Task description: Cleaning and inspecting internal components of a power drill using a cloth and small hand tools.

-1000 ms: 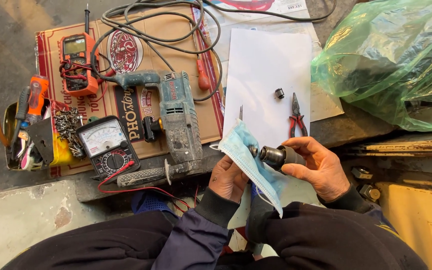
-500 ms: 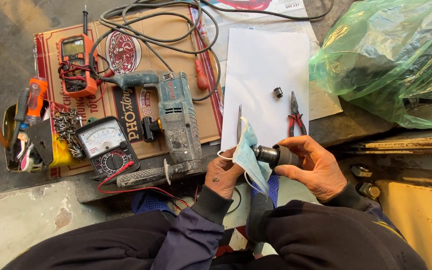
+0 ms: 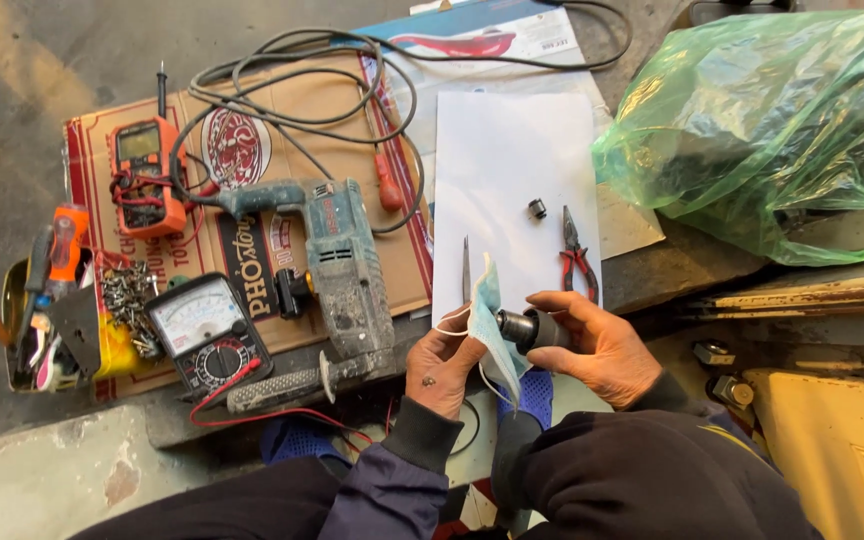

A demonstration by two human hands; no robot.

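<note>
Head view shows the right hand (image 3: 602, 350) wrapped around a dark cylindrical metal part (image 3: 532, 328), gripping it firmly near the body's edge of the bench. Left hand (image 3: 444, 365) pinches a pale blue face mask (image 3: 492, 320) against the part's open end, fingers closed on the cloth. By the look of it, the step in hand is wiping that part clean; the next move calls for turning it steadily inside the cloth without dropping it. Farther off lies a white sheet (image 3: 512, 170) with a small black ring (image 3: 538, 209) and red-handled pliers (image 3: 577, 258). At left, a rotary hammer drill (image 3: 347, 265) rests on flattened cardboard (image 3: 252, 150), beside an analogue meter (image 3: 207, 335). A green plastic bag (image 3: 762, 130) sits far right, over bare concrete floor.
</note>
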